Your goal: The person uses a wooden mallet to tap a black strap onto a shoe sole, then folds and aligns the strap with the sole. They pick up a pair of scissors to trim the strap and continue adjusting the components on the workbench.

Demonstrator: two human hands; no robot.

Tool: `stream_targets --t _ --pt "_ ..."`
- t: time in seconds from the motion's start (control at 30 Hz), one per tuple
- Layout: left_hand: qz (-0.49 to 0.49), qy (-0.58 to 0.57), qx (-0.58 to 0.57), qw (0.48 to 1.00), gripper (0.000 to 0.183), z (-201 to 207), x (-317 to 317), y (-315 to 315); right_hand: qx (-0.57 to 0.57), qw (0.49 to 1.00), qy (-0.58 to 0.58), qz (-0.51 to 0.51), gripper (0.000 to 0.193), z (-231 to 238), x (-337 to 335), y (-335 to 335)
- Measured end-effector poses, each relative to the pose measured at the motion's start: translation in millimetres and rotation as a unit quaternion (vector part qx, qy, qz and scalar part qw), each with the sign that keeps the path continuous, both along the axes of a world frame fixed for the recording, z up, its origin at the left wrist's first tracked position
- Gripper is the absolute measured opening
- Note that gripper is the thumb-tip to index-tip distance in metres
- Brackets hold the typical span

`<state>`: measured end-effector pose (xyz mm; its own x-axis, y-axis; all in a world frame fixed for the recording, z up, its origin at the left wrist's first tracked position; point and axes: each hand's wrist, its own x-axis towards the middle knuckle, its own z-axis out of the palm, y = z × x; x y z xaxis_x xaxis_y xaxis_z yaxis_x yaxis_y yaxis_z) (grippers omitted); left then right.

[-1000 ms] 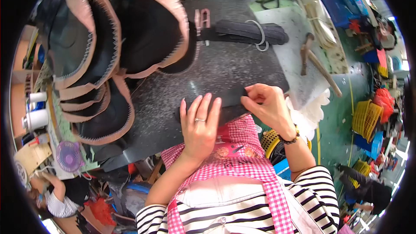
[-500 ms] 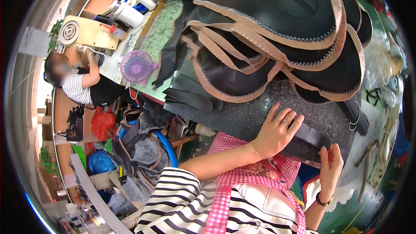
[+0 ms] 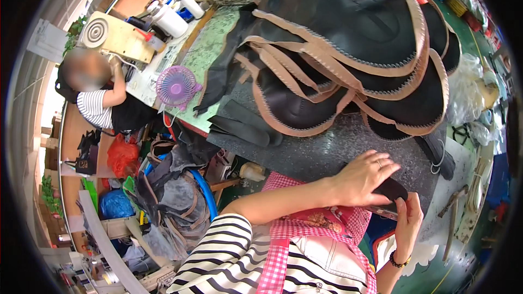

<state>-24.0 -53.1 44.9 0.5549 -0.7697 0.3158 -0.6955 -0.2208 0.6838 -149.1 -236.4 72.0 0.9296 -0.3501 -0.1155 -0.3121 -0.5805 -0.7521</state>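
A narrow black leather piece (image 3: 393,188) lies at the near edge of the dark speckled work board (image 3: 305,155), partly hidden by my hands. My right hand (image 3: 408,219) pinches its right end between thumb and fingers. Over its left part reaches my left hand (image 3: 366,178), thumb touching it, the other fingers stretched out and apart. Beyond them rises a pile of black leather pieces (image 3: 297,103) with tan edging and zigzag stitching. Loose black strips (image 3: 245,125) rest on the board to the left.
A purple fan (image 3: 177,86) stands on the green-topped table. Farther left, another person (image 3: 98,103) sits at a cream-coloured machine (image 3: 117,38). Leather scraps fill a blue-rimmed container (image 3: 206,193) at lower left. Black straps (image 3: 440,158) and clear plastic bags (image 3: 464,95) lie at right.
My left hand has shifted right, close to my right hand, and its thumb now touches the leather piece. The piece's right end has been lifted and bent. The view has shifted slightly.
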Motion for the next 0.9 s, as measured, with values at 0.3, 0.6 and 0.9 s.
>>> stream_targets --t 0.3,0.6,0.9 --pt "-0.011 0.25 0.088 0.964 0.026 30 17 -7 0.068 0.997 -0.015 -0.029 0.015 -3 -4 -7" --pt "0.071 0.155 0.153 0.973 0.026 10 5 -21 0.084 0.992 -0.025 -0.09 0.018 -12 -13 -5" --pt "0.102 0.096 0.166 0.976 0.029 7 -1 -28 0.007 0.993 -0.019 -0.118 0.018 -25 -6 -9"
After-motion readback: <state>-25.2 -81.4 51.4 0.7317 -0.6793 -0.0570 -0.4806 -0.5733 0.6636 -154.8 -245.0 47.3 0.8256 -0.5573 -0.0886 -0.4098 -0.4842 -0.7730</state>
